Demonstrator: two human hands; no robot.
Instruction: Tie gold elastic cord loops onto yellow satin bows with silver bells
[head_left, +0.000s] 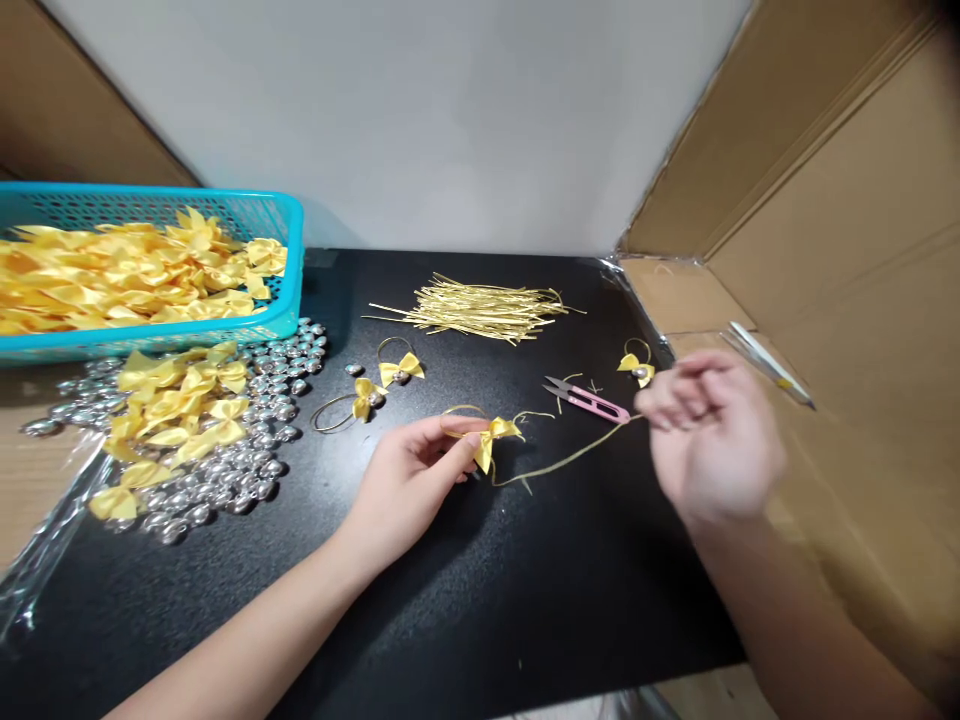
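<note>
Between the thumb and fingers of my left hand [424, 465] is a yellow bow [495, 438] with a loop of gold cord behind it. A long gold cord [562, 462] runs from near the bow in a curve to my right hand [709, 435], whose fingers are pinched on its end; that hand is slightly blurred. Pink-handled thread snips [592, 402] lie between the hands, with short cord scraps around them. Two looped bows with silver beads [401, 370] rest left of centre, and one more [637, 370] sits beyond my right hand.
A turquoise basket [300, 260] of yellow bows stands at the back left. Silver beads [225, 480] and loose bows [180, 410] spread before it. A bundle of gold cords [487, 308] lies at the back. A white cutter [769, 365] rests on cardboard [682, 295] at right.
</note>
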